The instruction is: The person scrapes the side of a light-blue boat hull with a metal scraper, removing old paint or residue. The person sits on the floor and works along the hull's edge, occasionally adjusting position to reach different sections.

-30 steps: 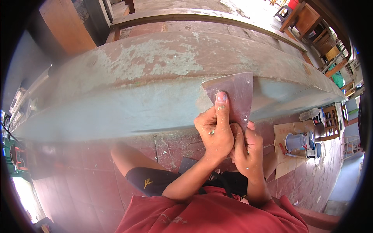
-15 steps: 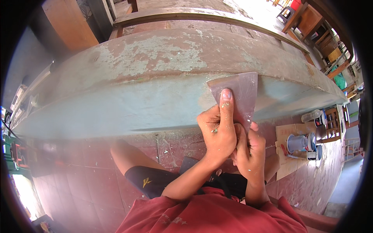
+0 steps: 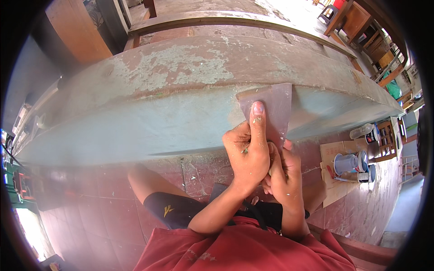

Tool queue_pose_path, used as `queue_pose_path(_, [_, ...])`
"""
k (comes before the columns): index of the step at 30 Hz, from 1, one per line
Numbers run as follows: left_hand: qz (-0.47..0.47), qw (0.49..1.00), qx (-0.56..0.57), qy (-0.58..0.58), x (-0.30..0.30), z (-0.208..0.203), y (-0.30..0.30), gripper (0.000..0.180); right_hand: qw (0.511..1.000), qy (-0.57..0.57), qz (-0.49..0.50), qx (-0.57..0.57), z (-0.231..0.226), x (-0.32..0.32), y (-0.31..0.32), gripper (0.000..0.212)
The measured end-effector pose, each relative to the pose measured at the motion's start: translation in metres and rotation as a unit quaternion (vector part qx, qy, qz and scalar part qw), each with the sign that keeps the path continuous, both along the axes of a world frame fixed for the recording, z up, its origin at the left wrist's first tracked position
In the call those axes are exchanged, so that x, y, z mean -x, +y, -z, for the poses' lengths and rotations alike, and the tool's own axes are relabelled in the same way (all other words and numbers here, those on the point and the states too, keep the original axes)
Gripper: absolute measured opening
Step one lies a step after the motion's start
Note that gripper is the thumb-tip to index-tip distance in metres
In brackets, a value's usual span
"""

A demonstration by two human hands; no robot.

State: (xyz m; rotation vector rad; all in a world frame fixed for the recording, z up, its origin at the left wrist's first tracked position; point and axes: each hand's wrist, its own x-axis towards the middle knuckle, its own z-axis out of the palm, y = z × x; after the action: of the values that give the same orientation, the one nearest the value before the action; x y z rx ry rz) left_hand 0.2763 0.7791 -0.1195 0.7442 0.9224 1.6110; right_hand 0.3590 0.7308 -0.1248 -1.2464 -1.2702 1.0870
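Note:
A wide metal paint scraper is held blade up against the low wall in front of me. Its broad edge meets the wall near the upper corner, where the blue painted side turns into the worn top. My left hand grips the scraper low down, its thumb lying straight up the blade face. Wrapped round the lower end is my right hand, close beside the left; the handle is mostly hidden by the fingers. Flakes of paint cling to both hands. Patches of pale green paint are peeling off the wall's top.
Buckets and tins stand on flattened cardboard at the right, with a clear plastic bottle behind. A wooden bench rail runs beyond the wall. Red tiles cover the floor around my legs.
The scraper and both hands sit slightly further left in the picture, and the wall has shifted nearly as much. Both hands keep the same grip.

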Motion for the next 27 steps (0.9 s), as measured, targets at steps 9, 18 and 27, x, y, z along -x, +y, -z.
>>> queue_pose_path(9, [0.011, 0.994, -0.042, 0.104, 0.024, 0.003, 0.007, 0.053, 0.997, 0.081, -0.011, -0.007, 0.022, 0.018, 0.006, 0.018])
queue_pose_path(18, [-0.033, 0.986, -0.043, 0.158, 0.027, 0.008, 0.006, 0.052, 0.990, 0.139, -0.009, 0.016, 0.024, 0.035, 0.006, 0.025])
queue_pose_path(27, [-0.043, 0.980, -0.079, 0.179, 0.037, -0.002, 0.011, 0.048, 0.990, 0.137, -0.015, -0.031, 0.030, 0.042, 0.009, 0.025])
